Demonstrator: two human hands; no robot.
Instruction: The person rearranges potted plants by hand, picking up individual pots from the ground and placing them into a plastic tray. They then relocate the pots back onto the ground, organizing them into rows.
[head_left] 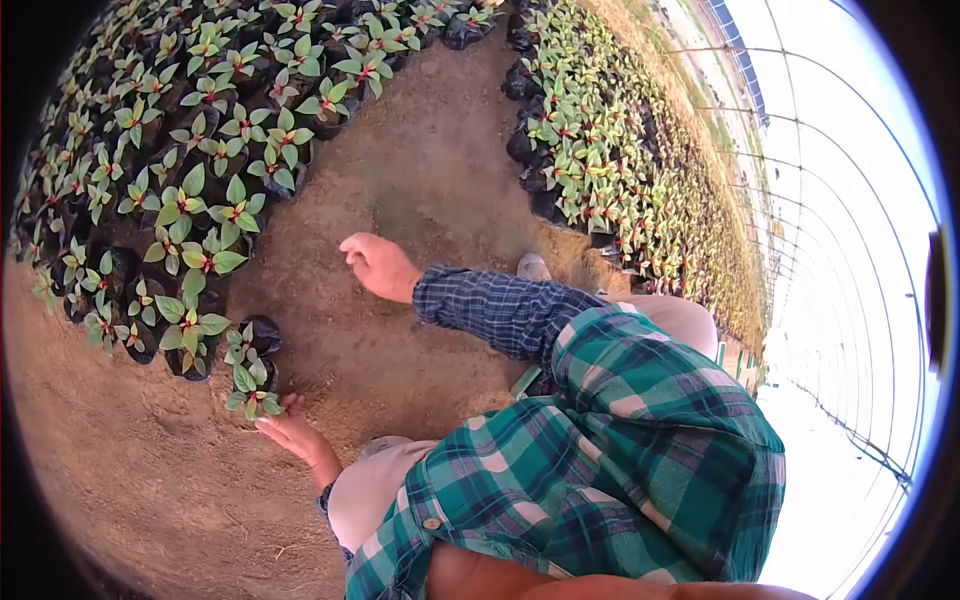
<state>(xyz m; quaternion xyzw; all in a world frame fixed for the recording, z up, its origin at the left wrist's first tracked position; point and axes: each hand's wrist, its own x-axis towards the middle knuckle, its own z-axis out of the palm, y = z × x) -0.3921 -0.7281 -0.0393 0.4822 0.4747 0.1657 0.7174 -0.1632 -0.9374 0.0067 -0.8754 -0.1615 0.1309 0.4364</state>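
Observation:
My left hand is low on the left, its fingers and thumb around the near side of a potted seedling in a black grow bag. The leaves are green with a reddish centre. That seedling stands at the near corner of a block of similar bagged seedlings. Over bare soil, right of that block, my right hand hangs apart from the plants. Its fingers are curled in, and nothing shows in them.
Brown soil runs as a path between the left block and a second bed of bagged seedlings. My shoe and knees are close beneath me. Curved hoops of a tunnel frame rise on the right.

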